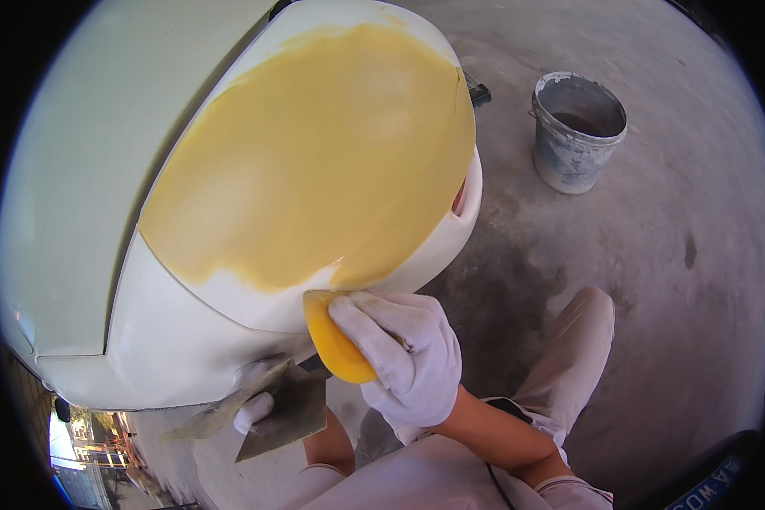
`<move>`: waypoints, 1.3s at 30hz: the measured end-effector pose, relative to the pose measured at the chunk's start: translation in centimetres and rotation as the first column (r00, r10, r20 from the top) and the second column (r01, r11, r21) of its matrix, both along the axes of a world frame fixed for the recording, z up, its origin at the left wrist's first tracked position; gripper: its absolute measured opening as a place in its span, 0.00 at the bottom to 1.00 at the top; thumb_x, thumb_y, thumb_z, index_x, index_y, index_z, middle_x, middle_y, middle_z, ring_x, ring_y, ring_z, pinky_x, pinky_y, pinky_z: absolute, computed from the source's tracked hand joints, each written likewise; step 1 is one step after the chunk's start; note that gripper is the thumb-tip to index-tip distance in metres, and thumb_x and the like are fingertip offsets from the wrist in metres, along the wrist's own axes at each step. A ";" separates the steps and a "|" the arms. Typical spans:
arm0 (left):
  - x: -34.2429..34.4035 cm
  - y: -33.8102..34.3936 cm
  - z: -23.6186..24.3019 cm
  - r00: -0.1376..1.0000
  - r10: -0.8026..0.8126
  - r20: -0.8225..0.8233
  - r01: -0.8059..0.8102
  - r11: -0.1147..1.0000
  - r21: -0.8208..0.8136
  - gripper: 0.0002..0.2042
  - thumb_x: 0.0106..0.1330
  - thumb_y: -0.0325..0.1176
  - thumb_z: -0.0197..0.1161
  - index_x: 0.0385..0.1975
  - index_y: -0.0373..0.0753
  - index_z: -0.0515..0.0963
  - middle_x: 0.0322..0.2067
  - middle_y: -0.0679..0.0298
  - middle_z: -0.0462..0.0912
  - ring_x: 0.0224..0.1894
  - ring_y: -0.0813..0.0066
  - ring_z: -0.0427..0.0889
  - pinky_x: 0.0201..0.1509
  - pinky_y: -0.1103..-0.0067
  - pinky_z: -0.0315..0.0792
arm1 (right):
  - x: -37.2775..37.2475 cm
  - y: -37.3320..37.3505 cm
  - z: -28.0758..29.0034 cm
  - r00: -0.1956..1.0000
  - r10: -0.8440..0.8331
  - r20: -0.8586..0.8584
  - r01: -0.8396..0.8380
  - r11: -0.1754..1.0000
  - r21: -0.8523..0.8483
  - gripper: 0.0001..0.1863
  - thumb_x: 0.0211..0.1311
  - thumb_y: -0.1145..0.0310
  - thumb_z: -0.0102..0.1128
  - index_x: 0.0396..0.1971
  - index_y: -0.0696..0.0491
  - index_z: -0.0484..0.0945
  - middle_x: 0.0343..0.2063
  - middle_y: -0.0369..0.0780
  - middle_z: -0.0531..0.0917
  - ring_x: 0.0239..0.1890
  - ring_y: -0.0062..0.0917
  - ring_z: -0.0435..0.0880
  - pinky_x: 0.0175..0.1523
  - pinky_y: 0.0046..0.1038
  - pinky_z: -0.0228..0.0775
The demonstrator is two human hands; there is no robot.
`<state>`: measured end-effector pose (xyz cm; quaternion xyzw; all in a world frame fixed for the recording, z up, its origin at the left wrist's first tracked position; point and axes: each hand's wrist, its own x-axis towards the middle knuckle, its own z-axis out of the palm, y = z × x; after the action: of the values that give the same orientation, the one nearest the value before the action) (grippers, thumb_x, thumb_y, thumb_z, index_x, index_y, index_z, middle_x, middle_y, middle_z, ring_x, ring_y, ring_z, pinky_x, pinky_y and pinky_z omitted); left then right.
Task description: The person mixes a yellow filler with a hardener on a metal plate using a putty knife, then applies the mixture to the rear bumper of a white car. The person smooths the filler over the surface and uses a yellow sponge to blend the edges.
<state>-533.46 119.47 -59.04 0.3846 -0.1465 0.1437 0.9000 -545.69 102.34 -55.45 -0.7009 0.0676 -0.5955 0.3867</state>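
Observation:
My right hand (pixel 412 357), in a white glove, is closed around a rounded yellow pad (pixel 336 340). The pad's upper end is at the lower edge of a white car body panel (pixel 221 310); whether it touches cannot be told. A large patch of tan-yellow filler (pixel 314 153) covers most of that panel, with uneven edges. Lower left, my left hand (pixel 253 412), also gloved, grips a thin grey sheet (pixel 293 412), folded or doubled, with the thumb in front. The other fingers are mostly hidden behind it.
A grey, stained bucket (pixel 578 136) with dark contents stands on the concrete floor (pixel 671 255) at the right. A dark wet patch (pixel 510 280) marks the floor beside the car. My bent knee (pixel 586 323) is close by. A pale car panel (pixel 85 170) adjoins at left.

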 end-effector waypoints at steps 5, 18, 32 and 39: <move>2.5 0.7 -2.5 0.957 0.124 0.262 -0.165 0.976 0.142 0.20 0.55 0.40 0.61 0.40 0.29 0.76 0.28 0.53 0.81 0.30 0.60 0.82 0.41 0.73 0.79 | -3.5 -6.1 1.9 0.998 -0.066 0.017 0.057 0.947 0.317 0.20 0.62 0.80 0.73 0.55 0.55 0.86 0.48 0.42 0.86 0.47 0.31 0.87 0.53 0.26 0.78; 3.1 0.2 -2.8 0.930 0.128 0.345 -0.198 0.964 0.175 0.18 0.53 0.39 0.62 0.35 0.29 0.77 0.27 0.51 0.81 0.31 0.58 0.81 0.42 0.71 0.79 | -1.8 -17.9 7.7 0.990 0.142 0.019 -0.129 0.827 0.547 0.14 0.70 0.70 0.71 0.51 0.60 0.87 0.44 0.35 0.86 0.44 0.16 0.82 0.54 0.21 0.75; 1.8 0.8 -2.2 0.943 0.066 0.327 -0.147 0.961 0.232 0.16 0.52 0.38 0.64 0.31 0.29 0.77 0.26 0.49 0.80 0.32 0.56 0.81 0.44 0.69 0.79 | -1.3 -4.6 2.6 0.950 -0.311 -0.017 0.309 0.948 -0.078 0.25 0.56 0.83 0.70 0.56 0.57 0.86 0.48 0.42 0.84 0.44 0.31 0.85 0.47 0.28 0.77; 0.7 0.9 -2.1 0.947 0.037 0.319 -0.120 0.962 0.245 0.15 0.51 0.38 0.65 0.28 0.29 0.77 0.26 0.48 0.80 0.33 0.55 0.81 0.44 0.68 0.79 | 1.5 -0.2 1.0 0.991 -0.124 0.056 0.131 0.978 -0.163 0.33 0.49 0.82 0.66 0.61 0.60 0.80 0.46 0.46 0.84 0.39 0.40 0.85 0.42 0.36 0.79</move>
<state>-532.75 120.34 -61.17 0.4777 -0.2885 0.2182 0.8006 -544.23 102.17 -54.47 -0.7111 0.0537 -0.6386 0.2892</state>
